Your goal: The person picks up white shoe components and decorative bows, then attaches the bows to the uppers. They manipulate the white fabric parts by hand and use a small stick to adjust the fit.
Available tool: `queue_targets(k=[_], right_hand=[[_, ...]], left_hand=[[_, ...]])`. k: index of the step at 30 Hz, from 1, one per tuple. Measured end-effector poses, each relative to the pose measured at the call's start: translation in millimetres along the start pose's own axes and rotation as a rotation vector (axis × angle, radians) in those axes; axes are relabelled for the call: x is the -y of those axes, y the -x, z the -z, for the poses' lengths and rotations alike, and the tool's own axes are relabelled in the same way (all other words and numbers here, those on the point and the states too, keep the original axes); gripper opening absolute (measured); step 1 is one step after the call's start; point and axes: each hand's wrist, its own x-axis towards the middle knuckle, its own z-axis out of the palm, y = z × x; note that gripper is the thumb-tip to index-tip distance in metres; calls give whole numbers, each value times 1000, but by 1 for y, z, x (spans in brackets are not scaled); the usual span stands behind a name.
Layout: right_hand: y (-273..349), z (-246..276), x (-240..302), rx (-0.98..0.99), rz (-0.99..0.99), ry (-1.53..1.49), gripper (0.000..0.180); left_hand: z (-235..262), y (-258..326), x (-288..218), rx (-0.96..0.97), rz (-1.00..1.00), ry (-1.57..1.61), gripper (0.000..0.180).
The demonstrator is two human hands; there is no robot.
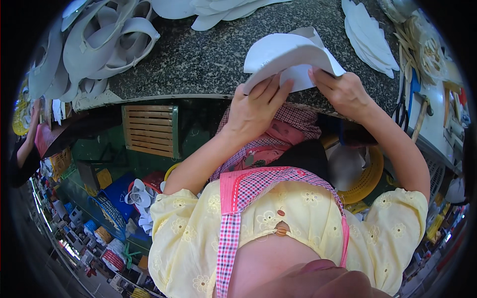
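Observation:
A white piece of thin, bendy sheet (pixel 293 52), curved over on itself like an open shoe upper, is held up just above the near edge of the speckled stone worktop (pixel 208 59). My left hand (pixel 258 104) pinches its lower left edge, thumb and fingers closed on it. At the lower right corner, my right hand (pixel 345 92) grips the same piece between thumb and fingers. Part of the fingers on both hands is hidden behind or under the sheet.
Grey-white looped shoe uppers (pixel 99 44) are heaped at the far left. Flat white cut pieces (pixel 218 10) lie at the back, and a fanned stack (pixel 370 39) lies to the right. Hand tools, including a hammer handle (pixel 421 116), sit at the right. A slatted wooden stool (pixel 150 130) stands below.

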Motion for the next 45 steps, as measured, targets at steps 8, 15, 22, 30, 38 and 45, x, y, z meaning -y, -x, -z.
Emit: queue_targets(k=[8,15,22,30,38,45], right_hand=[[-6,13,6,106,-112,-66,33],[3,2,5,62,-116,-31,35],[3,1,0,29,-120,-86,34],[6,-4,-7,-54,-132,-136,36],[-26,63,-21,-172,-107,-228,29],[-41,115,-12,16,-509,-1217,45]], left_hand=[[26,-15,-16,204,51,-99,41],[38,-26,-19,302,-16,-160,38],[38,-29,-10,337,-38,-50,37],[38,-36,1,440,-67,23,43],[91,-98,40,264,105,516,51],[106,-135,14,171,-110,312,81]])
